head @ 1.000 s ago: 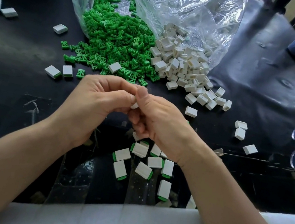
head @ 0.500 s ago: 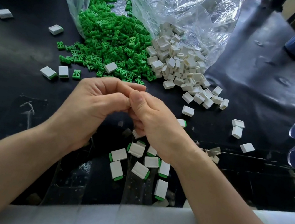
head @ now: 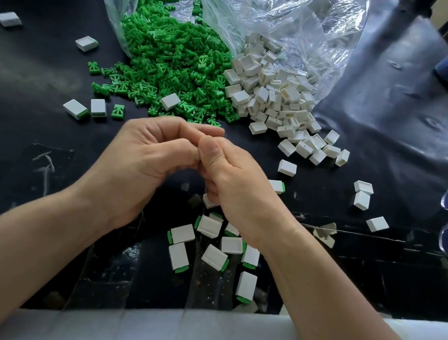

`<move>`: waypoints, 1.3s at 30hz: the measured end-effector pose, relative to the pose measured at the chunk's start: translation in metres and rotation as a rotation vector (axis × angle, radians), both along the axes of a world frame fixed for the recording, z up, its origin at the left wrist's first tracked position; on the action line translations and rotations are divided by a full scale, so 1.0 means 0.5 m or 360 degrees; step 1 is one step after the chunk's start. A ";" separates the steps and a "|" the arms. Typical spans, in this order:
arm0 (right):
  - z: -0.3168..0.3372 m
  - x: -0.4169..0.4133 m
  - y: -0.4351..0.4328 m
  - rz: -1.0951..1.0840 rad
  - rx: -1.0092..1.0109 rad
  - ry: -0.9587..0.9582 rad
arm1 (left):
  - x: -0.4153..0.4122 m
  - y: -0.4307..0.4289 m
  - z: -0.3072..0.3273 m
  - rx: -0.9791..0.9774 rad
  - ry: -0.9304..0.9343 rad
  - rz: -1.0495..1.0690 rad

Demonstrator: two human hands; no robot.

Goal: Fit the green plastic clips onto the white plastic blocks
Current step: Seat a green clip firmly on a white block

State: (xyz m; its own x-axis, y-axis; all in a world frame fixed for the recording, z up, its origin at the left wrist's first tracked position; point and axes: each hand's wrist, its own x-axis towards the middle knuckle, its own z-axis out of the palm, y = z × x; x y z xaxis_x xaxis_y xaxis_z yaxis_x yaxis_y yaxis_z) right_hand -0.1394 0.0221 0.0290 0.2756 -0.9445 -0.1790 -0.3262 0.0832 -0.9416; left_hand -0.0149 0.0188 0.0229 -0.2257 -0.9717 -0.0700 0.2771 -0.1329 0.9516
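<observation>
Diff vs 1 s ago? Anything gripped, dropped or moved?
The white block that showed between the thumbs a second ago is now covered: left hand and right hand have closed tighter together over it. Nothing let go. The green clip pile, white block pile and finished blocks are unchanged.

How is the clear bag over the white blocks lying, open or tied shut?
Open. The clear bag has its mouth gaping toward the person, and white blocks spill out of it onto the black table.

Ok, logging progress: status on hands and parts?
Left hand and right hand pressed together, fingers curled, anything held hidden. Clipped white plastic blocks lie beneath. Green plastic clips spill from clear plastic bag.
</observation>
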 end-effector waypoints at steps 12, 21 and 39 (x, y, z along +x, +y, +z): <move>0.001 0.003 0.002 -0.0016 -0.0066 0.0036 | 0.001 -0.001 -0.002 -0.0003 0.0026 -0.0017; 0.002 0.000 -0.001 -0.0026 -0.0005 -0.0044 | 0.003 -0.002 -0.001 -0.0005 0.0033 -0.0033; -0.032 -0.094 -0.088 -0.0629 -0.0607 0.1100 | 0.019 0.002 0.014 -0.0024 -0.0339 -0.0346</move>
State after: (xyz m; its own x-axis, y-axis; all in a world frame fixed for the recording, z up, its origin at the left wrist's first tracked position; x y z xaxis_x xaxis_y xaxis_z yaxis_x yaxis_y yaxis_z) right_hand -0.1863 -0.0220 0.0131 -0.1369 -0.9773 0.1619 -0.8468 0.0306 -0.5309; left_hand -0.0057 0.0199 0.0299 -0.4103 -0.9035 -0.1238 0.0379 -0.1525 0.9876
